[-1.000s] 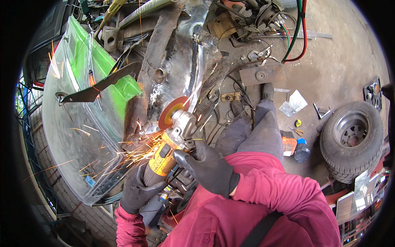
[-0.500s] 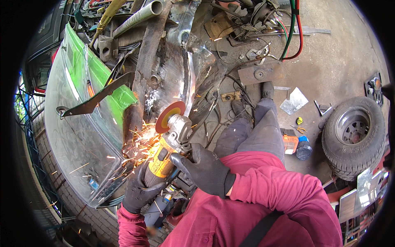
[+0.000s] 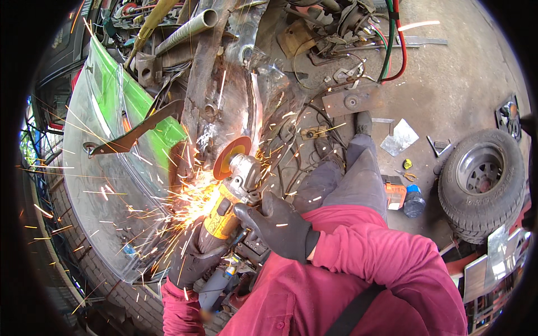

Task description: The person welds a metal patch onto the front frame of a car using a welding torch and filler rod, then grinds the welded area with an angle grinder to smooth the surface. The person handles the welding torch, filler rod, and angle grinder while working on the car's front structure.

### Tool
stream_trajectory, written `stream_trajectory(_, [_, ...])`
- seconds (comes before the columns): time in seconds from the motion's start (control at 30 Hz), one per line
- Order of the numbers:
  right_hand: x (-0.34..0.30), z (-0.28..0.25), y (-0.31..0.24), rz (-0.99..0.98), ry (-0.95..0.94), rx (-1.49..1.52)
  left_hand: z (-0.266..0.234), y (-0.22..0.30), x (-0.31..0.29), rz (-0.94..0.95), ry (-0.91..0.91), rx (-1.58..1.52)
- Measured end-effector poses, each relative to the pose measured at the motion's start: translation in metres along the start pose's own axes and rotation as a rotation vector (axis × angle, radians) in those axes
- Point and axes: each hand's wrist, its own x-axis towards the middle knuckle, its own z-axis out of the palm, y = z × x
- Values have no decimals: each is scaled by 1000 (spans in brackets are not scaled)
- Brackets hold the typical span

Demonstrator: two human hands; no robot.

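A yellow angle grinder [image 3: 222,218] is in both my gloved hands. My left hand [image 3: 189,259] wraps round the rear of its body, partly behind the sparks. My right hand [image 3: 281,228] grips it near the head, with the thumb against the yellow housing; some of the fingers are hidden. The reddish-brown disc [image 3: 234,152] sits at the lower end of a worn car-body metal panel [image 3: 227,103] and seems to touch it. Bright sparks [image 3: 193,204] spray down and left from the disc, over the grinder and my left glove.
A green-edged windscreen [image 3: 112,185] leans at the left, a brown metal bracket [image 3: 140,133] across it. A metal pipe [image 3: 188,31] lies at the top. Red and green hoses [image 3: 402,50] hang at upper right. A wheel [image 3: 479,185], metal sheet [image 3: 399,137] and pliers [image 3: 411,177] are on the floor.
The sparks have grown much denser and spread wider, over the windscreen and to the disc's right. The grinder and both hands have barely moved.
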Motion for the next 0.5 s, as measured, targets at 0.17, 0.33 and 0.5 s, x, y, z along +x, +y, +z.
stream_trajectory(0.17, [-4, -3, -6, 105, -29, 211, -2, 5, -1, 25, -35, 69])
stream_trajectory(0.33, [4, 1, -8, 110, 14, 194, -1, 7, 0, 59, -18, 72])
stream_trajectory(0.5, [3, -4, -10, 82, -17, 137, -1, 12, 2, 71, -9, 23])
